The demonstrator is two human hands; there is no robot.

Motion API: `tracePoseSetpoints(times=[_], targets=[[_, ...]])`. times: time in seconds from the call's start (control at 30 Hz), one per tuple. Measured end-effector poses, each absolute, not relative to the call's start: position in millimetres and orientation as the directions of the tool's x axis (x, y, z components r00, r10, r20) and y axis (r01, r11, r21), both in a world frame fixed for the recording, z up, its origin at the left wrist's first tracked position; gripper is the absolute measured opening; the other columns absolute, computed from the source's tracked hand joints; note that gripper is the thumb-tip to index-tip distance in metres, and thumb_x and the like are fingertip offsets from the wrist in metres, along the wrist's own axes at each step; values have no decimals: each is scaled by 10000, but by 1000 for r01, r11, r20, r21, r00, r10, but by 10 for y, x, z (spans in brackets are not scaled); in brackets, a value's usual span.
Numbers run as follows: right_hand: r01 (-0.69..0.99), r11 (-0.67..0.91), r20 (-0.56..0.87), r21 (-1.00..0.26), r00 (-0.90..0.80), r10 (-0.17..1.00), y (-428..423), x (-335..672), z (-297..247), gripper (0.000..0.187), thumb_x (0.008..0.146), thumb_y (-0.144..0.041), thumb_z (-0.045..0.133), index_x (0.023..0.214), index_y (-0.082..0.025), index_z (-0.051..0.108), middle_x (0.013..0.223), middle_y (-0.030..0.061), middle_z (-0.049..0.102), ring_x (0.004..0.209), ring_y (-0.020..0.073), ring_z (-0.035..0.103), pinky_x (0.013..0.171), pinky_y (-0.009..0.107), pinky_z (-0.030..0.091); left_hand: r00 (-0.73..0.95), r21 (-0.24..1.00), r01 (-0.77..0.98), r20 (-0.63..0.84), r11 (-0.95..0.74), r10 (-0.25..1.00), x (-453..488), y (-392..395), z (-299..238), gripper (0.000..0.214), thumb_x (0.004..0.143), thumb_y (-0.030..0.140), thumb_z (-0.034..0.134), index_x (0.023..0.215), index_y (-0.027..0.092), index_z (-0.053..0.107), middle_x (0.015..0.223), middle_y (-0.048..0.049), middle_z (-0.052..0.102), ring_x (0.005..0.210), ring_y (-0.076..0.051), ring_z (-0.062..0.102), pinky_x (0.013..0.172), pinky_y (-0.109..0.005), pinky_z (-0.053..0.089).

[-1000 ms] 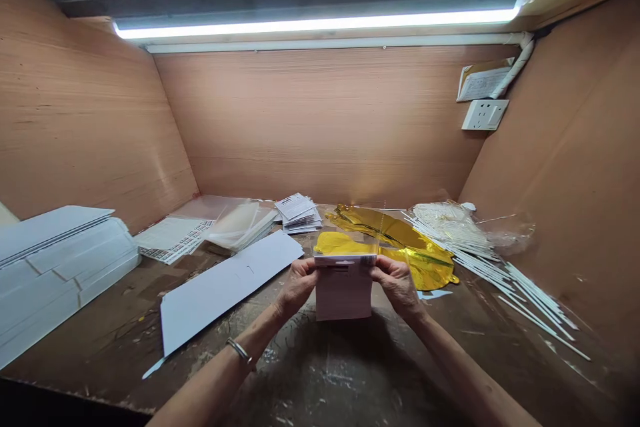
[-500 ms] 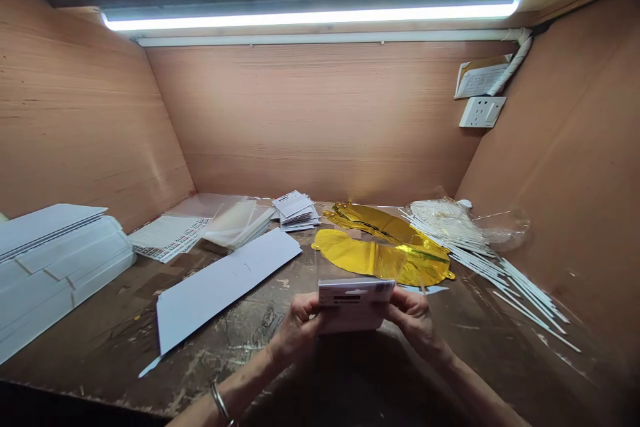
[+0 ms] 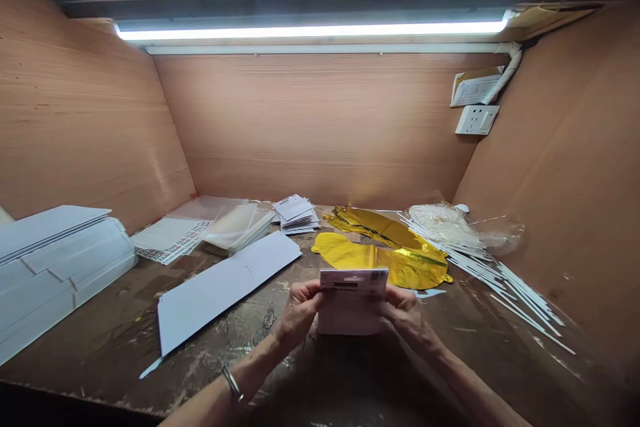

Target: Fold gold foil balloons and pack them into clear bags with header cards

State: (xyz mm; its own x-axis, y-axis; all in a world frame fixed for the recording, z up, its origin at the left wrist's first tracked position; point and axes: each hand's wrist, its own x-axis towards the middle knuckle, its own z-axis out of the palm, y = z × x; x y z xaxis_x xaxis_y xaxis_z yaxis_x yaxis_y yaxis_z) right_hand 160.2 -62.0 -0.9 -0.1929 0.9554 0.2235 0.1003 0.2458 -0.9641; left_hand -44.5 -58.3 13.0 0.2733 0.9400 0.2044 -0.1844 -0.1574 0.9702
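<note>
- Packet [image 3: 353, 310]: we find it at lower centre of the frame, held up over the brown table [image 3: 240, 340].
- Left hand [image 3: 299, 313]: thumb and fingers pinch the packet's left edge.
- Right hand [image 3: 404, 313]: closed on the right edge, slightly blurred.
- Change: half a second ago the packet leans away, its face foreshortened; now we see more of that face below the dark printed bar.
- Change: one second ago a clear strip stands above the printed top; now we cannot plainly see it. We judge it is folded over or turned edge-on.
- Meaning: we take the handling as adjustment of the packet's top, both hands sharing the hold.
- Hidden: the packet's back, its contents and most fingertips; the small print is unreadable.
- Partly covered: the yellow foil [image 3: 345, 251], right of centre, passes behind the packet's top.
- Cut off: the white box stack [image 3: 65, 267] at the left edge; both forearms at the bottom.
</note>
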Motion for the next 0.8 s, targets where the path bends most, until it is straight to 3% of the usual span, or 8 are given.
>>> tracePoseSetpoints(times=[0.13,0.27,0.47,0.57,0.63,0.7,0.8], targets=[[-32,176,179,-984,-190,965,-641,1590,2,225,638,-355,637,773,-182,689,712,12,647,696,182,551,671,307,444,279,974,-189,175,-125,944,-434,-619,12,290,725,323,580,944,149,655,850,-52,666,812,-193,557,741,-284,421],[8,149,141,-989,-282,949,-646,1631,-170,225,690,-329,603,856,-199,683,767,5,650,766,187,551,690,295,438,318,986,-168,75,-22,945,-467,-655,-167,335,722,356,576,979,150,640,846,-47,665,771,-194,567,688,-281,434],[67,163,136,-984,-300,944,-633,1639,-306,237,711,-340,576,866,-188,671,792,4,646,781,183,550,706,292,434,329,996,-88,41,-13,944,-457,-650,-243,347,723,373,563,959,129,637,822,-34,661,807,-208,567,719,-295,436],[163,190,142,-968,-264,954,-584,1571,-233,247,721,-346,557,863,-165,647,806,9,638,769,167,551,662,253,429,290,998,-64,6,13,957,-400,-539,-197,402,711,421,549,942,97,611,824,-61,654,777,-207,580,694,-303,449],[325,161,98,-932,-202,975,-483,1573,-156,283,712,-375,556,864,-147,625,761,12,632,688,144,554,569,215,408,205,993,103,-79,59,976,-362,-425,-125,480,683,464,548,954,68,576,783,-91,646,716,-220,591,634,-313,456],[585,142,83,-798,-127,988,-332,1688,-71,314,724,-431,524,837,-153,617,699,3,622,607,118,541,508,191,368,59,902,424,-109,74,992,-341,-319,-34,593,670,507,528,1041,44,514,745,-113,634,702,-255,592,612,-348,450],[931,51,211,-361,28,977,-83,2129,30,338,818,-429,374,811,-185,608,753,18,620,671,120,539,559,199,351,12,613,786,106,-75,994,-341,-239,46,665,720,551,427,1176,66,403,878,-144,610,859,-295,566,715,-411,430]])
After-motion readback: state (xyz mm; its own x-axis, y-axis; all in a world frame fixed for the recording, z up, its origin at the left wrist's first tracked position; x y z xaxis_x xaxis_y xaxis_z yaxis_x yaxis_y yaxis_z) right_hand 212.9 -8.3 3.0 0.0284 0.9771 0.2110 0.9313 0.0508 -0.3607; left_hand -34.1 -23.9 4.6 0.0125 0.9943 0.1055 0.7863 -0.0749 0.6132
